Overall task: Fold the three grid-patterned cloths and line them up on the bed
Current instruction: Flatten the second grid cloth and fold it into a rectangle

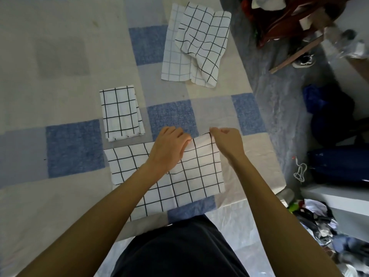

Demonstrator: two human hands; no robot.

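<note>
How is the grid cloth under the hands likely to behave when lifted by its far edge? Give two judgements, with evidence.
Probably floppy: the grid cloth sags and ripples between the right hand and left hand, which pinch its far edge. Probably light: a small pinch alone raises that edge. It would likely drape, not hold shape.

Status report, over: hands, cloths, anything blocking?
Left hand and right hand pinch near cloth at far edge. Folded cloth just beyond. Crumpled cloth farther back. Nothing blocking.
</note>
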